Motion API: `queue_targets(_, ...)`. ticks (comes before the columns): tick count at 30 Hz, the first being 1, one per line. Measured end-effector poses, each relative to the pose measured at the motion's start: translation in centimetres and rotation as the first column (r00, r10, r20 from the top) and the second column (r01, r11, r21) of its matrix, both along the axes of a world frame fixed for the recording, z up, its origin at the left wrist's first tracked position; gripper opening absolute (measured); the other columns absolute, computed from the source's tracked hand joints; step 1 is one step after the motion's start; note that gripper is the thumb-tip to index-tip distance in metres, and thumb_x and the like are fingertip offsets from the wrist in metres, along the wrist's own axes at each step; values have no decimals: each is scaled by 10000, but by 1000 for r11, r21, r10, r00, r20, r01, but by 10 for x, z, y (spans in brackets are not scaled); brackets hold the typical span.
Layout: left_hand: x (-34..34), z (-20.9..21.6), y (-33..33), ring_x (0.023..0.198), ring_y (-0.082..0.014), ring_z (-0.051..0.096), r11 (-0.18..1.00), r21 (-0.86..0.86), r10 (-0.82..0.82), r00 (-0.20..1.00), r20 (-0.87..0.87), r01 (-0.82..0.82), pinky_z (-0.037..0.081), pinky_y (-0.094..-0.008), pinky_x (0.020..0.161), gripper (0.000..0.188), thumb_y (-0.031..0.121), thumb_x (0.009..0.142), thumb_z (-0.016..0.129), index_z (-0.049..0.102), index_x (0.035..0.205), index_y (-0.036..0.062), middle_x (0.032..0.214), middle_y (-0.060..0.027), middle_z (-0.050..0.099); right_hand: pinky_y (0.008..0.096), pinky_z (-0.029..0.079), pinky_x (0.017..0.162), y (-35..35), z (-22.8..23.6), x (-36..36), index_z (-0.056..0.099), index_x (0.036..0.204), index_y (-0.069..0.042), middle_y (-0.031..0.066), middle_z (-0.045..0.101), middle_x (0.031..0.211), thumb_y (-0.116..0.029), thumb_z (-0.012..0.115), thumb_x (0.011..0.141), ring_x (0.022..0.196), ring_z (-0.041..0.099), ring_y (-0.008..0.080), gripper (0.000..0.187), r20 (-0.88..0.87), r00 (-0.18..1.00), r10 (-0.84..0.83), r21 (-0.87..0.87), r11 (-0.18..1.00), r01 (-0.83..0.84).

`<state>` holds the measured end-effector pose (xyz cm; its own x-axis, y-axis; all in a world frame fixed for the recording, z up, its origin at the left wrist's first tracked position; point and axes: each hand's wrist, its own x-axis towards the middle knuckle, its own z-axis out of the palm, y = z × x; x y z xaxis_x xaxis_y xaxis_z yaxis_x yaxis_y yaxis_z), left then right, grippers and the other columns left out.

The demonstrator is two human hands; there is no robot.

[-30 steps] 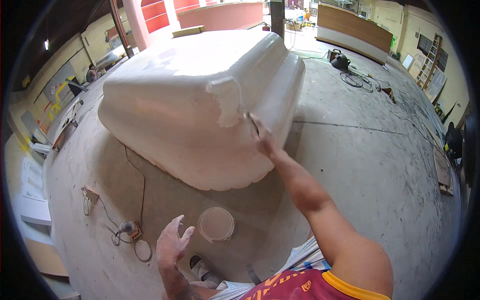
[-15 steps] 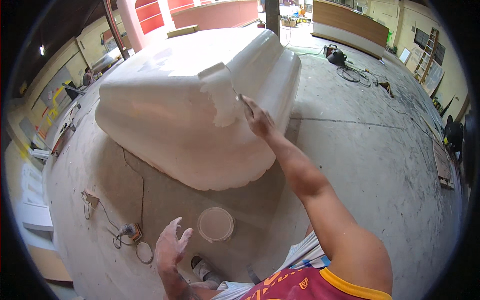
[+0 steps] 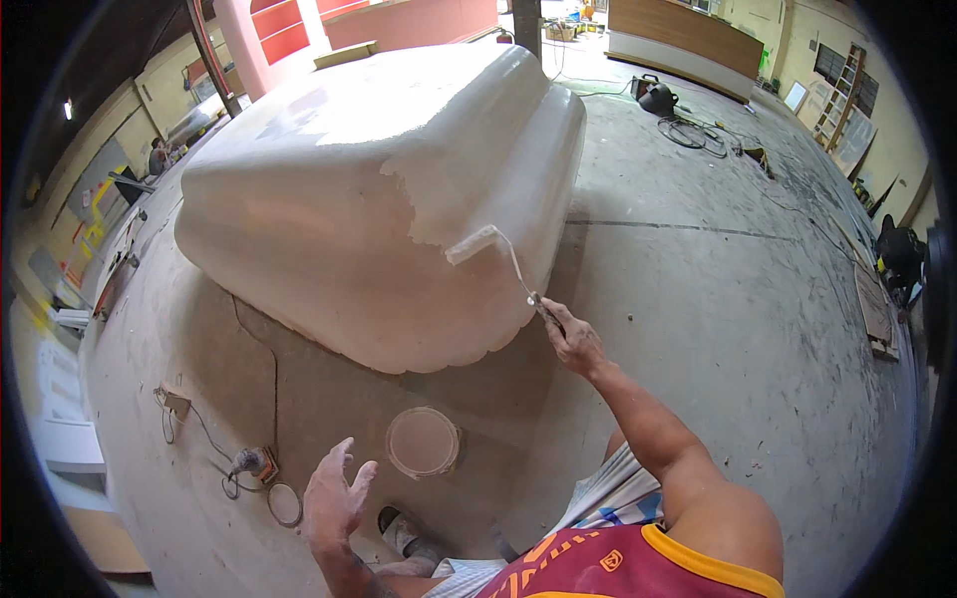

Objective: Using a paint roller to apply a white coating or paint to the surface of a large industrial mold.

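My right hand (image 3: 575, 341) is wrapped round the handle of a paint roller (image 3: 473, 245). Its white sleeve rests against the front corner of a large, rounded, pale molded form (image 3: 309, 234). A whiter wet coat with a ragged edge covers the corner above the roller, while the lower front looks duller and pinkish grey. My left hand (image 3: 337, 498) hangs free at the lower left, fingers spread and dusted white, holding nothing. Nearest to it on the floor is a round bucket (image 3: 423, 442) that looks covered or filled with something beige.
Left of the bucket lie a corded power sander (image 3: 255, 463) and a ring (image 3: 285, 505); the cord runs toward the form. A dark welding helmet (image 3: 658, 100) and coiled cables (image 3: 693, 137) lie far right. A person (image 3: 159, 156) is low at the far left.
My right hand has drawn the roller down and toward me, from the upper edge to the lower corner of the form. White coating now reaches farther down. My left hand stays nearly still.
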<state>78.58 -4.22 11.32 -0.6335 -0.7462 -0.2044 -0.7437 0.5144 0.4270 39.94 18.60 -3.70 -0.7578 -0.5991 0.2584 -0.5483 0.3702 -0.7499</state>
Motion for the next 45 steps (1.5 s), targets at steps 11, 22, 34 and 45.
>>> queue_targets(11, -13, -5, 7, 1145, -327, 696, 998, 30, -50, 999, -2, 50, 540, -430, 974, 601, 331, 929, 758, 575, 1455, 105, 1279, -189, 710, 524, 533, 920, 12, -10, -46, 471, 1512, -201, 253, 666, 1275, -204, 547, 1056, 1125, 654, 466, 462, -16, 998, 59, 20, 998, -59)
queue_targets(22, -15, -21, 7, 1146, -332, 703, 993, 21, -116, 987, 114, 114, 543, -435, 976, 614, 365, 938, 748, 564, 1466, 109, 1284, -199, 708, 473, 523, 978, 15, -22, -64, 496, 1505, -223, 180, 657, 1353, -246, 518, 1074, 1218, 631, 405, 432, -49, 998, 41, 8, 999, -41)
queue_targets(34, -31, -38, 11, 1297, -348, 594, 974, 62, -228, 951, 209, 220, 464, -442, 1094, 581, 349, 933, 734, 587, 1435, 95, 1409, -167, 628, 505, 510, 989, 114, -121, -65, 411, 1539, -243, 167, 638, 1349, -177, 528, 1049, 1193, 633, 410, 508, 182, 983, 6, 286, 956, -58)
queue_targets(45, -174, -82, -108, 1567, -388, 236, 861, -315, -445, 891, -88, 399, 231, -498, 1264, 728, 307, 945, 739, 434, 1577, 114, 1679, -221, 258, 499, 530, 920, 92, -149, -88, 421, 1541, -259, 163, 676, 1238, -154, 567, 1027, 1095, 664, 397, 544, 109, 992, 64, 134, 988, -79)
